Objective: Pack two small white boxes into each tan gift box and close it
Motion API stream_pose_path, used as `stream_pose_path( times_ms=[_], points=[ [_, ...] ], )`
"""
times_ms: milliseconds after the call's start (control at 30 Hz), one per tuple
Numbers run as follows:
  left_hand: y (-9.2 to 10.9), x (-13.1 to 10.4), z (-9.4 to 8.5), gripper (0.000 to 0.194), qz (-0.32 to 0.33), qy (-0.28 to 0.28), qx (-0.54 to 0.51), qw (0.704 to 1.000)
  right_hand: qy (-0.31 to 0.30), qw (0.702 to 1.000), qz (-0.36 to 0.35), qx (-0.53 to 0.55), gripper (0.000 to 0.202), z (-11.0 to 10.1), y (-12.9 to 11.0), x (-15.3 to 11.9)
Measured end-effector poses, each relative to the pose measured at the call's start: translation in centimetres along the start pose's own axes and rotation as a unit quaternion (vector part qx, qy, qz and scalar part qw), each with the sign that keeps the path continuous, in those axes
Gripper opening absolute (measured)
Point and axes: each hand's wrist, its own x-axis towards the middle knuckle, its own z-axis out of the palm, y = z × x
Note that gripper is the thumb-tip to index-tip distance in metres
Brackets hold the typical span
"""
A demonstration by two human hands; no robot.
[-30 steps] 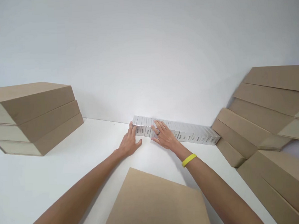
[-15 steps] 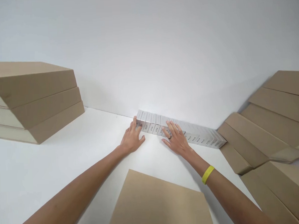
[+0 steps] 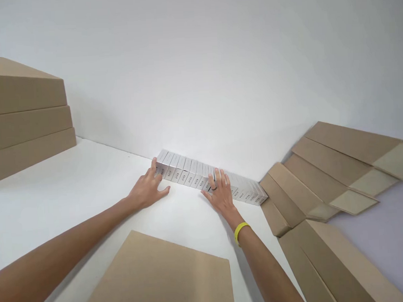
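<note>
A row of several small white boxes (image 3: pixel 185 170) stands side by side along the foot of the wall, dark lettering on their front faces. At the row's left end, my left hand (image 3: pixel 146 187) has its fingertips against the end box, thumb spread away. My right hand (image 3: pixel 220 193), with a dark ring on one finger and a yellow wristband, rests its outstretched fingers on the fronts and top edges of boxes right of the row's middle. Neither hand is wrapped around a box. Part of the row is hidden behind the right hand's fingers.
Stacked brown cardboard boxes (image 3: pixel 27 119) stand at the left by the white wall (image 3: pixel 197 70). More brown boxes (image 3: pixel 327 167) lean and pile at the right, touching the row's right end. A brown box (image 3: pixel 167 274) sits in front on the white table (image 3: pixel 98 183).
The view has turned right, so everything sits further left. My right hand has slid rightward along the row; my left hand stays at the left end.
</note>
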Motion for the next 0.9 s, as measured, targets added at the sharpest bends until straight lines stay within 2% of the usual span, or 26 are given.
stream_pose_path(
  times_ms=[100, 200, 333, 467, 600, 667, 733, 800, 900],
  points=[
    [0.1, 0.0, -0.2, 0.045, -0.014, -0.025, -0.003, 1.000, 0.009, 1.000, 0.011, 0.002, 0.068, 0.6, 0.7, 0.2],
    [0.2, 0.0, -0.3, 0.046, -0.016, -0.029, -0.007, 0.999, 0.025, 0.999, 0.031, -0.001, 0.069, 0.7, 0.1, 0.3],
    [0.3, 0.0, -0.3, 0.051, -0.001, -0.010, -0.028, 1.000, 0.041, 0.998, 0.041, 0.006, 0.068, -1.1, -0.4, -1.8],
    [0.1, -0.3, 0.0, 0.062, 0.002, 0.006, -0.053, 0.999, 0.045, 0.998, 0.036, 0.020, 0.065, -2.6, 1.4, -2.9],
    [-0.3, -0.6, 0.2, 0.075, -0.006, 0.012, -0.081, 0.997, 0.035, 0.998, 0.042, 0.025, 0.067, -1.2, 3.8, -1.8],
    [-0.3, -0.6, 0.3, 0.080, -0.012, 0.015, -0.098, 0.995, 0.031, 0.998, 0.048, 0.028, 0.067, -0.4, 4.2, -1.4],
    [-0.1, -0.6, 0.1, 0.084, -0.024, 0.018, -0.125, 0.992, 0.027, 0.998, 0.050, 0.036, 0.069, -0.6, 3.8, -1.2],
    [0.2, -1.1, -0.6, 0.084, -0.057, 0.019, -0.163, 0.985, 0.022, 0.997, 0.049, 0.051, 0.069, -2.4, 3.0, -1.5],
    [0.1, -3.3, -3.5, 0.072, -0.118, -0.008, -0.233, 0.965, 0.029, 0.993, 0.079, 0.082, 0.065, -8.2, 1.9, -3.7]
  ],
)
